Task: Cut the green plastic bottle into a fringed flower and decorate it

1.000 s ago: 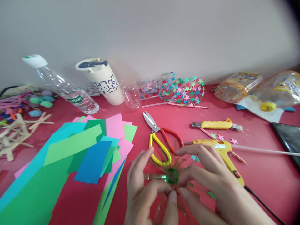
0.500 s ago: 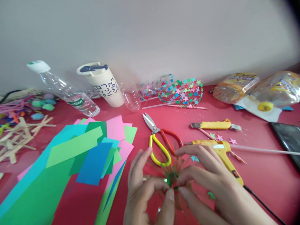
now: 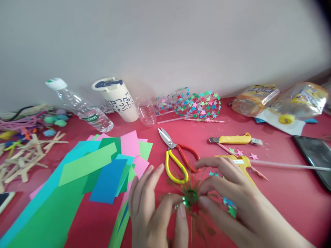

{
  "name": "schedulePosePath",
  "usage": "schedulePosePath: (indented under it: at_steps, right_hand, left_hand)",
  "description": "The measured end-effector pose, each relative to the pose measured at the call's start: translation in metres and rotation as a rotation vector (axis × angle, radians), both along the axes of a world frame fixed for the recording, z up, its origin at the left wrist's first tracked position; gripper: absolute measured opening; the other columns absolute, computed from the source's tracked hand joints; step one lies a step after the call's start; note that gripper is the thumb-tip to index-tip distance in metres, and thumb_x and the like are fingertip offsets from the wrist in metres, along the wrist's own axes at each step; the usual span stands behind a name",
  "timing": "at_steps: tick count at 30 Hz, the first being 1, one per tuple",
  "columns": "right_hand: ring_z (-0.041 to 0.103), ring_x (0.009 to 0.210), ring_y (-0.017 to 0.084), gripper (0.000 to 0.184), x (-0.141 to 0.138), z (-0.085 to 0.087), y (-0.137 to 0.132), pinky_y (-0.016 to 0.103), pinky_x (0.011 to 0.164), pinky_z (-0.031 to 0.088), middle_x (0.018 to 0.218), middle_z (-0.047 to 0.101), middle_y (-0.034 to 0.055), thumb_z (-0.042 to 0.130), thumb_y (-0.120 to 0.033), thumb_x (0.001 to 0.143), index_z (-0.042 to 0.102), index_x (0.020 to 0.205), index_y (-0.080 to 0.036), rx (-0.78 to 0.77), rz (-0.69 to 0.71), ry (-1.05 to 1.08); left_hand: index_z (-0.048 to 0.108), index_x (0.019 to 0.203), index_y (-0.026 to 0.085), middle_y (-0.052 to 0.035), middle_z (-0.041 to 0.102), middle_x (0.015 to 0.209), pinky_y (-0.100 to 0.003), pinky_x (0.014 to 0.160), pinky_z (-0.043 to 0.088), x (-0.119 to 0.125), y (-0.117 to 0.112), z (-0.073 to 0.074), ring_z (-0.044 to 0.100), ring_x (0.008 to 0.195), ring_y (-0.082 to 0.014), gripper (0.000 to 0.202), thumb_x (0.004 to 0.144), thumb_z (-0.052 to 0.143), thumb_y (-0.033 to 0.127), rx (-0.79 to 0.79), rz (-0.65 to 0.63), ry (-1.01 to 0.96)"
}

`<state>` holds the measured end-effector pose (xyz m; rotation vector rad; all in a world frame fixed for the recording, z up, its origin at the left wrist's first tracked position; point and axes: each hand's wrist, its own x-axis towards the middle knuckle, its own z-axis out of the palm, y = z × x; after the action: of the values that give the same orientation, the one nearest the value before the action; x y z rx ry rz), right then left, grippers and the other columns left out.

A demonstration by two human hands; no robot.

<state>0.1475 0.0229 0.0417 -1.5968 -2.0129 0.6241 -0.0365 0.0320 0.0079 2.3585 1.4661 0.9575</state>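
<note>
Both my hands meet over a small green ring-shaped piece point(image 3: 190, 197) with thin clear strips fanning out from it, low on the red table point(image 3: 279, 193). My left hand point(image 3: 152, 210) pinches its left side with thumb and forefinger. My right hand point(image 3: 238, 206) pinches its right side, the other fingers spread above. Scissors point(image 3: 178, 156) with one yellow and one red handle lie just beyond my fingers. A yellow glue gun point(image 3: 244, 165) lies partly under my right hand.
Coloured paper sheets point(image 3: 85, 175) cover the left. At the back stand a water bottle point(image 3: 82, 108), a white cup point(image 3: 117, 100) and a star-covered bottle point(image 3: 191, 103). A yellow cutter point(image 3: 234, 139), a dark phone point(image 3: 314, 156), plastic bags point(image 3: 279, 103) and wooden sticks point(image 3: 23, 155) lie around.
The view has shifted, so everything sits a little lower and to the right. My hands have kept their pinch on the green piece, and my left fingers have moved slightly left.
</note>
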Motion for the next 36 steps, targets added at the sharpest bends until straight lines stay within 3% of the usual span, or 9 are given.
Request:
schedulePosePath:
  at_steps: [5, 9, 13, 15, 17, 22, 28, 32, 36]
  right_hand:
    - [0.053, 0.112, 0.025, 0.016, 0.011, 0.006, 0.001, 0.040, 0.085, 0.050, 0.121, 0.051, 0.0078, 0.048, -0.023, 0.089, 0.061, 0.082, -0.026, 0.049, -0.057, 0.005]
    - [0.055, 0.111, 0.023, 0.017, 0.030, 0.015, 0.005, 0.038, 0.088, 0.048, 0.120, 0.052, 0.0076, 0.047, -0.025, 0.091, 0.061, 0.080, -0.024, 0.098, -0.148, 0.012]
    - [0.064, 0.081, 0.020, 0.017, 0.052, 0.022, 0.005, 0.030, 0.067, 0.049, 0.091, 0.065, 0.0048, 0.045, -0.029, 0.093, 0.060, 0.089, -0.023, -0.007, -0.176, -0.072]
    - [0.062, 0.060, 0.018, 0.020, 0.055, 0.025, 0.002, 0.027, 0.053, 0.044, 0.071, 0.065, 0.0012, 0.043, -0.034, 0.094, 0.060, 0.091, -0.023, -0.124, -0.177, -0.132]
    - [0.060, 0.054, 0.017, 0.021, 0.050, 0.026, -0.003, 0.025, 0.048, 0.041, 0.064, 0.063, 0.0001, 0.044, -0.034, 0.094, 0.061, 0.091, -0.022, -0.180, -0.132, -0.152]
    - [0.061, 0.082, 0.018, 0.013, 0.021, 0.025, -0.015, 0.030, 0.073, 0.048, 0.091, 0.063, 0.0053, 0.052, -0.014, 0.088, 0.063, 0.090, -0.020, 0.069, 0.019, -0.036]
    - [0.052, 0.089, 0.020, 0.018, 0.002, 0.018, -0.018, 0.033, 0.075, 0.046, 0.096, 0.058, 0.0066, 0.055, -0.006, 0.083, 0.066, 0.086, -0.020, 0.201, 0.112, -0.056]
    - [0.049, 0.086, 0.020, 0.016, -0.001, 0.016, -0.022, 0.035, 0.075, 0.044, 0.091, 0.057, 0.0048, 0.054, -0.009, 0.084, 0.065, 0.085, -0.021, 0.155, 0.141, -0.062]
    - [0.050, 0.087, 0.021, 0.008, -0.004, 0.011, -0.036, 0.038, 0.077, 0.044, 0.091, 0.057, 0.0053, 0.057, -0.017, 0.085, 0.064, 0.086, -0.021, 0.129, 0.067, -0.023]
  left_hand:
    - [0.060, 0.083, 0.023, -0.0053, 0.041, 0.140, -0.056, 0.107, 0.026, 0.000, -0.002, 0.005, 0.034, 0.133, -0.0304, 0.017, 0.083, 0.048, 0.011, -0.013, 0.002, -0.038]
    - [0.060, 0.084, 0.024, -0.0040, 0.043, 0.138, -0.050, 0.106, 0.033, -0.003, -0.004, 0.003, 0.036, 0.132, -0.0275, 0.016, 0.088, 0.046, 0.016, -0.135, -0.005, -0.148]
    - [0.059, 0.084, 0.024, -0.0053, 0.047, 0.135, -0.042, 0.101, 0.040, -0.007, -0.004, 0.001, 0.040, 0.129, -0.0238, 0.022, 0.093, 0.039, 0.024, -0.277, 0.020, -0.321]
    - [0.059, 0.086, 0.023, -0.0046, 0.044, 0.139, -0.043, 0.104, 0.037, -0.008, -0.004, 0.003, 0.040, 0.129, -0.0232, 0.022, 0.094, 0.040, 0.026, -0.275, 0.018, -0.339]
    - [0.060, 0.086, 0.023, -0.0039, 0.039, 0.143, -0.045, 0.106, 0.034, -0.008, -0.004, 0.007, 0.038, 0.130, -0.0240, 0.020, 0.093, 0.042, 0.029, -0.272, -0.001, -0.310]
    - [0.064, 0.077, 0.021, -0.0061, 0.036, 0.146, -0.049, 0.106, 0.034, 0.002, -0.008, 0.016, 0.034, 0.133, -0.0277, 0.029, 0.092, 0.041, 0.033, -0.270, -0.002, -0.277]
    - [0.067, 0.080, 0.022, -0.0078, 0.036, 0.146, -0.052, 0.105, 0.036, 0.006, -0.015, 0.019, 0.031, 0.137, -0.0305, 0.020, 0.086, 0.053, 0.036, -0.347, 0.035, -0.268]
    - [0.066, 0.084, 0.021, -0.0076, 0.045, 0.142, -0.047, 0.107, 0.037, -0.003, -0.013, 0.016, 0.035, 0.136, -0.0279, 0.023, 0.088, 0.048, 0.036, -0.444, 0.046, -0.489]
    - [0.059, 0.107, 0.019, -0.0094, 0.057, 0.131, -0.039, 0.106, 0.037, -0.018, 0.004, 0.002, 0.048, 0.126, -0.0229, 0.024, 0.088, 0.045, 0.026, -0.636, 0.080, -0.773]
